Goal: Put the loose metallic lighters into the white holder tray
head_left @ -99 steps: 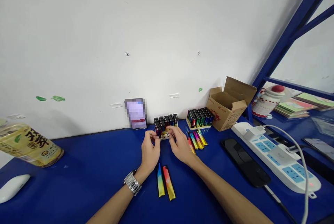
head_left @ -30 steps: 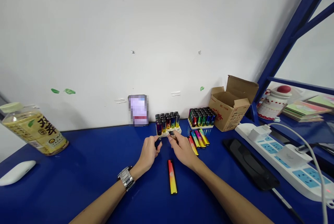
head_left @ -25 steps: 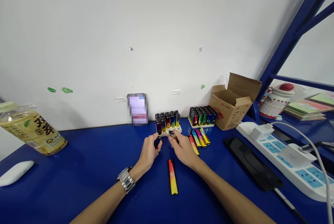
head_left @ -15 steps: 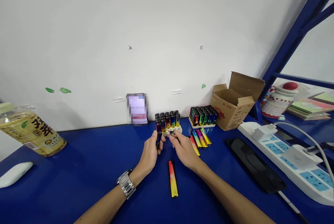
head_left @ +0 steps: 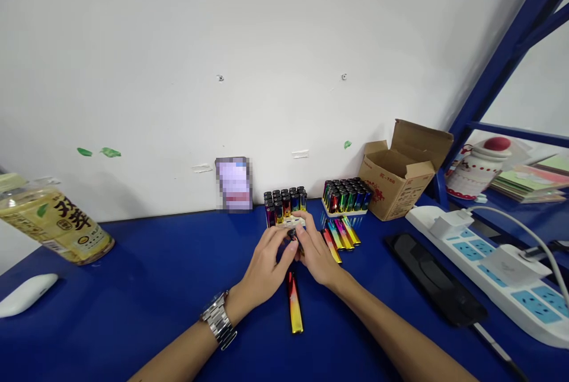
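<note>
My left hand [head_left: 265, 263] and my right hand [head_left: 318, 251] meet fingertip to fingertip just in front of a white tray of upright lighters [head_left: 285, 204]. Between the pinched fingers of both hands a small dark lighter [head_left: 292, 234] shows; most of it is hidden. A red-and-yellow lighter [head_left: 294, 306] lies flat on the blue table [head_left: 155, 287] under my hands. A silver watch [head_left: 217, 325] is on my left wrist.
A second full tray of lighters [head_left: 345, 197] and several loose lighters [head_left: 340, 235] sit to the right. Further right are an open cardboard box [head_left: 400, 171], a black phone [head_left: 438, 287] and a white power strip [head_left: 489, 263]. A drink bottle [head_left: 53, 225] and a mouse [head_left: 26, 293] lie at the left.
One of the two lighters lying on the table was picked up by my left hand. That hand has since swung right to meet my right hand in front of the tray.
</note>
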The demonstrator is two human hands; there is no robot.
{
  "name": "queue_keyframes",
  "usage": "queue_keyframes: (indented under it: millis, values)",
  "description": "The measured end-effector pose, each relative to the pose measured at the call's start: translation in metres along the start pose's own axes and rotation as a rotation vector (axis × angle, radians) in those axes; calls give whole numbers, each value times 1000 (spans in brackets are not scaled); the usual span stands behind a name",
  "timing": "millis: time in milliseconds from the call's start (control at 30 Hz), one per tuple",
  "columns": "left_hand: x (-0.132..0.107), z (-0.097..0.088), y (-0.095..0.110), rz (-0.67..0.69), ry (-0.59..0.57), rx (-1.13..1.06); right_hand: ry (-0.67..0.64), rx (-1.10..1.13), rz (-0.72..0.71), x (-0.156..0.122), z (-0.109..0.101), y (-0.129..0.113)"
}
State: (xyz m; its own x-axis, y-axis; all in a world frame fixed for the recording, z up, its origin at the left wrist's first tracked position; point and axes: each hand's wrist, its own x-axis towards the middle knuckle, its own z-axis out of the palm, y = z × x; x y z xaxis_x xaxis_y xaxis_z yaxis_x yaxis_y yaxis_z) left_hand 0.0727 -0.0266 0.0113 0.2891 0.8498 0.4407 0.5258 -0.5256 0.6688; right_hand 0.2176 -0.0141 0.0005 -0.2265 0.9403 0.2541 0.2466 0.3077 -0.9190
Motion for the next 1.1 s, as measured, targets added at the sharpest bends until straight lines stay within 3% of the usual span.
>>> queue_keyframes:
  millis: [67, 133, 233, 333, 467, 567, 767, 1100]
  values:
    - [-2, 1, 1, 41, -7, -13, -63, 31, -5, -1, 0, -1]
    - [-4, 2, -1, 2, 56, -46, -76, 43, -23, 0, 0, -1]
    - [-6, 5, -5, -121, 242, -159, 9, -28, -44, 2, 0, -1]
    - [-5, 5, -9, -226, 343, -266, 101, -301, -7, 4, 1, -4]
    - [1, 3, -11, -322, 362, -346, 30, -748, 53, 2, 8, -13]
    - [5, 2, -11, -366, 348, -471, -34, -921, 42, -1, 14, -18]
    - [8, 2, -12, -431, 352, -664, -27, -1017, 91, -6, 20, -27]
    - [12, -1, -19, -530, 458, -702, -61, -1071, 144, -7, 20, -27]
